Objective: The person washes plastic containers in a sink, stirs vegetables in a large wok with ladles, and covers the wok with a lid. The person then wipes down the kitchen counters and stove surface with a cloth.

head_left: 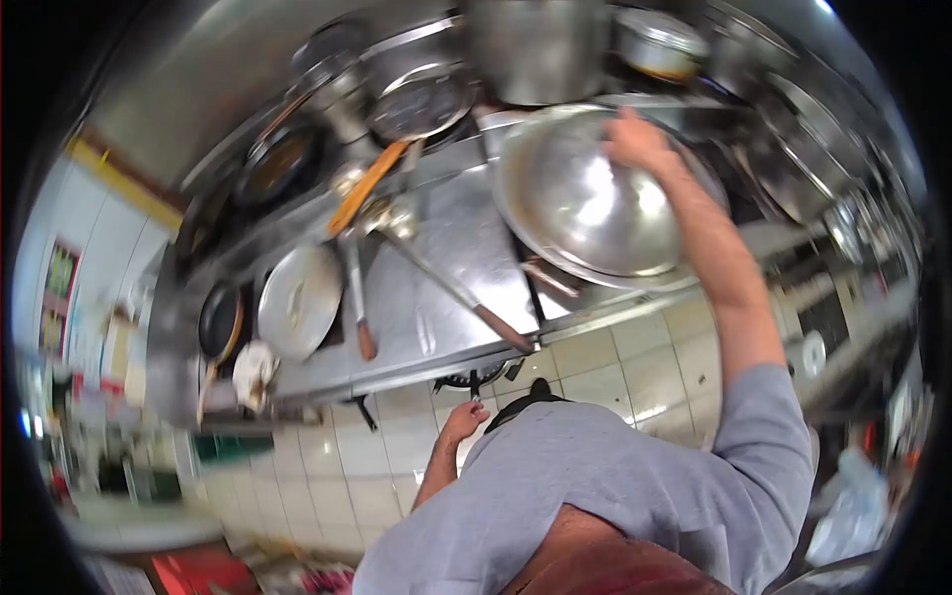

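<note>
My right hand [637, 141] is closed at the upper part of a large shiny metal lid [570, 213], its fingers curled where a knob would be; the knob itself is hidden. Under the lid, a wide metal rim [511, 203] shows, resting on the stove. My left hand [463, 422] hangs low in front of the stove's edge with its fingers curled in. Just above it is a black iron ring with prongs [474, 378]. Whether these fingers touch a prong, I cannot tell.
Left of the lid, long-handled ladles [446, 283] and a wooden-handled pan [424, 104] lie on the steel worktop [451, 213]. A pale round lid [300, 302] and a small black pan [220, 319] are farther left. Big pots [535, 50] line the back. Tiled floor [595, 372] lies below.
</note>
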`<state>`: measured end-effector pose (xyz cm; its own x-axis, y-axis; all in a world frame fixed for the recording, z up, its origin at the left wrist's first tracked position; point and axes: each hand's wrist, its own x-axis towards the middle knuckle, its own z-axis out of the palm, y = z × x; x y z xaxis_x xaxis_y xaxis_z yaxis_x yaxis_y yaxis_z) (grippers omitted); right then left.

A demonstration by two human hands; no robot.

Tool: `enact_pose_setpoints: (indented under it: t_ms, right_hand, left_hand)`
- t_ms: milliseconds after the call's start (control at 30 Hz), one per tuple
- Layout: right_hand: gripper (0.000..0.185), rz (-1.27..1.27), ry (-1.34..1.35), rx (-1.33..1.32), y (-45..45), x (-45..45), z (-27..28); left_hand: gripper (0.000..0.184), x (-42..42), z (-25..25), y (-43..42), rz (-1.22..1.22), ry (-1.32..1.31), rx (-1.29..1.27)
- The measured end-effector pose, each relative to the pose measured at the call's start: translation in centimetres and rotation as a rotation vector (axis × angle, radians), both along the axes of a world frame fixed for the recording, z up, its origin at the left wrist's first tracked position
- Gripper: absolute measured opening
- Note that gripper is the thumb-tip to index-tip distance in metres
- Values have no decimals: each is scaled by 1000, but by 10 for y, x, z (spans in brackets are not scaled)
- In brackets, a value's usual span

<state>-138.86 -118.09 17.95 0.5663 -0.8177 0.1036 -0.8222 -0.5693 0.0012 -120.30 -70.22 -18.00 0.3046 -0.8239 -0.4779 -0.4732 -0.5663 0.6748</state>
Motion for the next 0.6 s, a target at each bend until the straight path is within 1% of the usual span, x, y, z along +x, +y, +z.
enact_pose_setpoints:
  t_ms: [33,67,100,133,167,200,233,267,300,333,400,433,467,533,600]
  right_hand:
    - [32,-14,66,10,-4,3,7]
    - [35,32,87,38,-17,6,6]
    - [37,44,100,22,-24,5,6]
    - [30,168,34,-93,-48,-1,-10]
    - [29,195,78,-30,-45,-1,1]
    - [29,181,-27,55,-54,-3,-5]
    - [32,206,-73,126,-68,-7,-11]
    - [33,217,-145,135,-73,-10,-14]
    - [33,250,-175,104,-75,-7,-17]
    - [33,268,-203,71,-76,-11,-20]
    - [30,293,-284,98,-71,-13,-20]
    - [27,330,-267,112,-76,-15,-20]
    - [26,379,-330,117,-78,-18,-22]
    - [25,347,-351,61,-78,-23,-13]
    - [26,400,-417,48,-82,-37,16]
  left_hand:
    - [41,4,-16,6,58,-6,17]
    - [40,7,-23,6,107,45,97]
    - [35,15,-68,15,144,88,56]
    - [33,18,-113,23,242,167,-35]
    - [31,14,-91,21,349,214,37]
    - [30,19,-108,25,315,200,85]
    - [30,21,-121,23,297,111,209]
    - [30,22,-127,18,264,20,330]
    - [30,22,-124,13,267,26,329]
    - [30,20,-121,8,321,78,258]
    - [29,11,-111,-5,307,132,194]
    - [28,6,-101,-11,432,170,151]
    - [28,2,-92,-20,548,208,107]
    - [22,-7,-80,-28,675,296,17]
    - [21,-17,-81,-28,751,344,60]
